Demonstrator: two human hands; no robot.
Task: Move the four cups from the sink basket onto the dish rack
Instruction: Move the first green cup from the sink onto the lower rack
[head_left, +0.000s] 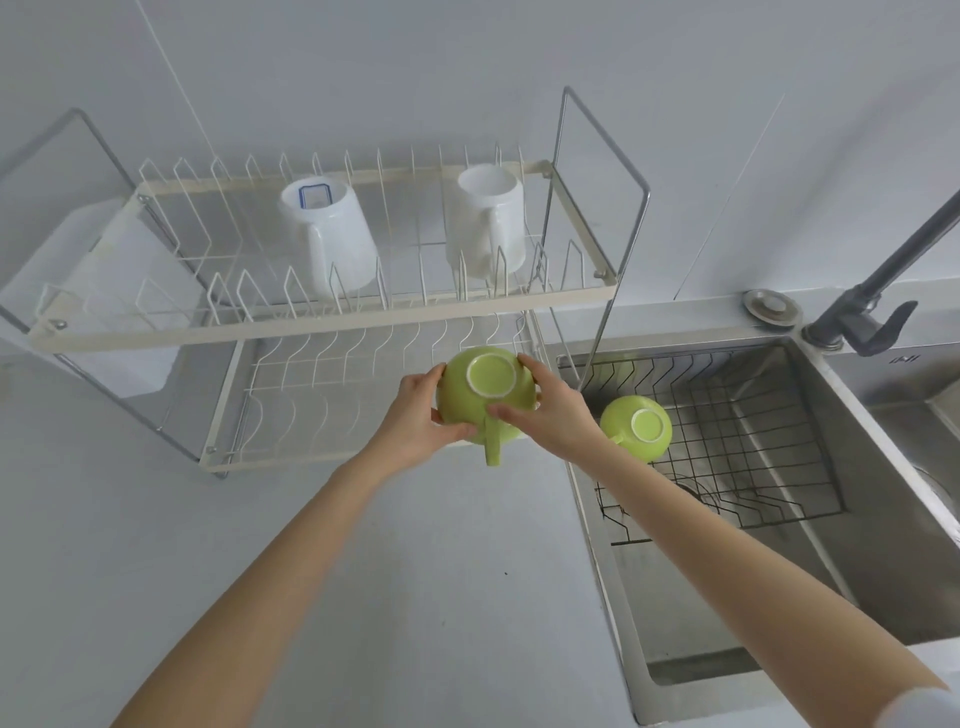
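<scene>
Both hands, left hand (415, 415) and right hand (550, 410), are gripping an inverted green cup (485, 395), handle pointing to 6 o'clock, while another green cup (636, 427) is lying base-up in the sink basket (753, 441).

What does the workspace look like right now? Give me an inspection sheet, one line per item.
Surface: pale countertop with a steel sink set in at right.
Job's things: two white mugs upside down on the upper tier of the dish rack; one green cup held upside down over the lower tier; another green cup upside down in the black wire sink basket.
Clutter: nothing seen.
Grippers: left hand and right hand both grip the held green cup.
Cables: a thin cord runs down the wall.
Surroundings: grey faucet, round metal drain plug on the sink ledge, white wall.
</scene>
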